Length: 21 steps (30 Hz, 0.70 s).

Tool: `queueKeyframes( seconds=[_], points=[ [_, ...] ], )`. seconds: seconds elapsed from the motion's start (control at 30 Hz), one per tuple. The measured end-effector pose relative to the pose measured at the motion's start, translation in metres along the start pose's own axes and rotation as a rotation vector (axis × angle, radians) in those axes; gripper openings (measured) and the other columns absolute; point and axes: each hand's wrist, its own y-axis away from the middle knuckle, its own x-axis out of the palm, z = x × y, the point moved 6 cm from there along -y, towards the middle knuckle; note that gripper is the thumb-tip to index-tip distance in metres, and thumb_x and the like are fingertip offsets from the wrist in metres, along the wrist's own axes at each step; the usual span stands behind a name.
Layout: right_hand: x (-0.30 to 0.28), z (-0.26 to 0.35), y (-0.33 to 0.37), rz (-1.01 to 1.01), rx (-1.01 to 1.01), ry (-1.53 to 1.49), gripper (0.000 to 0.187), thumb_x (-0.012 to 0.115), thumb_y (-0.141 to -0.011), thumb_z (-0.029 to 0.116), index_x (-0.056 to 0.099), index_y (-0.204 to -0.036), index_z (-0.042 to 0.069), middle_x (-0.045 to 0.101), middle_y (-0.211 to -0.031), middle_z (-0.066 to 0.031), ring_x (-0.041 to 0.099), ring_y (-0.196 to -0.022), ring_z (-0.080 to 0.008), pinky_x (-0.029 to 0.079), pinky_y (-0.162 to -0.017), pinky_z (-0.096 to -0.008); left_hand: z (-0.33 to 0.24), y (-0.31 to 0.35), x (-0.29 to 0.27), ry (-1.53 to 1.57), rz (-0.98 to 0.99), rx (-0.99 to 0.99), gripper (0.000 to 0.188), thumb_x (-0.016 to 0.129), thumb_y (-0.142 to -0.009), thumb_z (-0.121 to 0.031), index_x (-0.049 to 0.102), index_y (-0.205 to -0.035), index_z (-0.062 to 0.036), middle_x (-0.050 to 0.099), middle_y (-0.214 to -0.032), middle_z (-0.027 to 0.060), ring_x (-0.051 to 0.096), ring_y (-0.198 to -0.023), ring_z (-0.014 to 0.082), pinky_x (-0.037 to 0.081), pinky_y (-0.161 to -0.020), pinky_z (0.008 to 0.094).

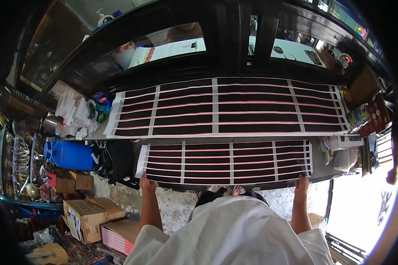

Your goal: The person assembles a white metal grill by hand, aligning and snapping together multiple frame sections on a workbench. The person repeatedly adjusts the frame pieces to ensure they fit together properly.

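A long white printed sheet with rows of black blocks and thin red and white lines spans between my two hands. My left hand pinches its near left corner, fingers closed on the white margin. At the near right corner my right hand grips the edge in the same way. The sheet looks fairly flat over a dark lower surface; I cannot tell whether it touches it. Beyond it, on a raised counter, lies a larger spread with the same black-block pattern.
On the left stand a blue plastic container, a black bag, white small boxes and cardboard boxes. A black cabinet frame with glass panes rises behind the counter. Wrapped goods sit at the right.
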Motion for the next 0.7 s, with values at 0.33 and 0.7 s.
queueKeyframes(
  seconds=[0.33, 0.7],
  points=[
    [0.004, 0.040, 0.067, -0.505, -0.417, 0.574, 0.045, 0.070, -0.100, 0.011, 0.059, -0.141, -0.005, 0.068, -0.110, -0.0153, 0.067, -0.093, -0.0269, 0.057, -0.081, -0.0409, -0.053, -0.039, -0.023, -0.280, 0.162, -0.075, 0.040, 0.076, -0.104, -0.024, 0.074, -0.135, 0.0015, 0.079, -0.121, 0.0110, 0.075, -0.108, 0.0286, 0.057, -0.099, 0.0420],
    [0.286, -0.005, 0.343, 0.521, -1.134, 0.727, 0.033, 0.075, -0.091, 0.001, 0.072, -0.123, 0.004, 0.070, -0.123, -0.0173, 0.068, -0.116, -0.0400, 0.055, -0.102, -0.0506, -0.089, -0.085, 0.046, -0.751, 0.341, -0.021, 0.016, 0.085, -0.096, -0.011, 0.079, -0.102, 0.0021, 0.075, -0.093, 0.0008, 0.064, -0.083, 0.0114, 0.050, -0.074, 0.0311]
  ],
)
